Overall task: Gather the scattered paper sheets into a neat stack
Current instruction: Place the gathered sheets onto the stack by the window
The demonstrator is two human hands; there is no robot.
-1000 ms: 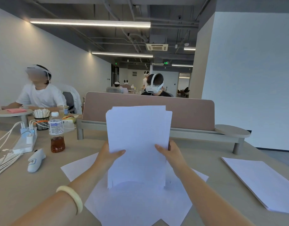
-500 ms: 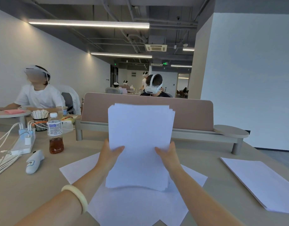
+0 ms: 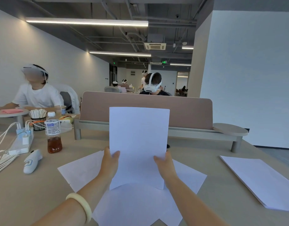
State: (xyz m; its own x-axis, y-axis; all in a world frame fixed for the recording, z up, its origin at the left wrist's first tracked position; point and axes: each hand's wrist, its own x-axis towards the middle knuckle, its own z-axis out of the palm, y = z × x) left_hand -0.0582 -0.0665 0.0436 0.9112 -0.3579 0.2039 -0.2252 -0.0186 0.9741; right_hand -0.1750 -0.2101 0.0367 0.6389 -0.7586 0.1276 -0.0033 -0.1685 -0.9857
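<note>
Paper is the whole job here, and I judge it light, limp and slick, sheet sliding on sheet.

At the left, loose sheets (image 3: 81, 168) lie flat on the counter (image 3: 34, 193). They overlap at odd angles and run on under my forearms.

My left hand (image 3: 110, 162) grips the left edge of the sheaf (image 3: 138, 141) low down. The thumb is in front, and the other fingers (image 3: 115, 155) are hidden behind the paper.

The sheaf stands upright over the loose sheets, its long axis vertical, its broad face toward me and its top edge up against the divider (image 3: 189, 111) in view. Its edges look close to square. I cannot tell whether its bottom edge touches the sheets below.

My right hand (image 3: 165, 163) grips the right edge at about the same height, thumb forward.

I think holding both long edges is the right way to take it. Squeezed too hard the sheaf would buckle, and held too loosely single sheets could slip out. The flat sheets will need a corner lifted or a slide across the counter, since they offer nothing to grab from above.

At the far right a second pile (image 3: 261, 180) lies flat, well apart, its long axis running from far left to near right.
</note>
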